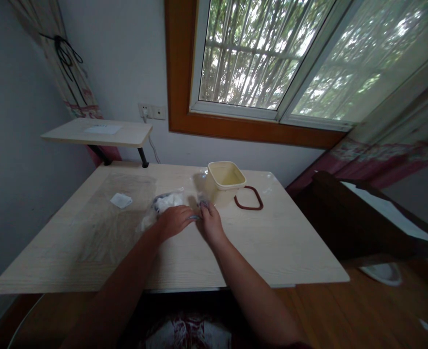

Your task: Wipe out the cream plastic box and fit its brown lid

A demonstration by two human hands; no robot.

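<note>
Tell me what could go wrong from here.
The right hand is close to the bin and might bump it, perhaps pushing it into the brown loop beside it. The bag lies beside the left hand and could get dragged along.

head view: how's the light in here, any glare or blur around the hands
In the head view, the window has blown-out bright patches, while the wall looks dim; in the same head view, soft shading darkens the tabletop beside the left forearm, and detail between the left hand and right hand is too soft to identify.
</note>
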